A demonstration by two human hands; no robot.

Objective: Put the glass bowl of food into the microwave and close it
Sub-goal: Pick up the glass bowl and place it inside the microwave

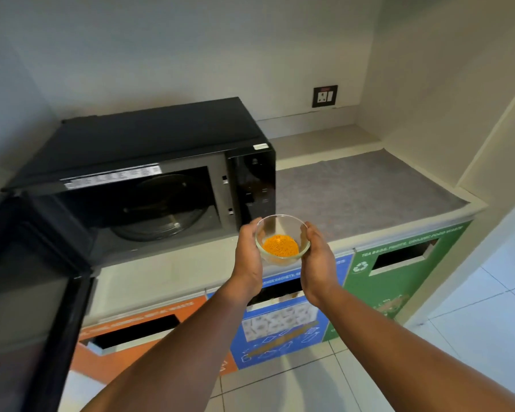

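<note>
A small clear glass bowl [282, 239] with orange food in its bottom is held in the air above the counter's front edge, right of the microwave's cavity. My left hand [248, 257] cups its left side and my right hand [318, 260] cups its right side. The black microwave [149, 144] stands on the counter at the left. Its door [27, 292] hangs wide open toward me at the far left. Inside, the glass turntable [164, 215] is bare.
A grey mat [360, 191] covers the counter right of the microwave. Below the counter are orange [149, 346], blue [280, 328] and green [399, 278] waste-bin fronts with slots. A wall socket [324, 96] sits on the back wall. White tiled floor lies at the right.
</note>
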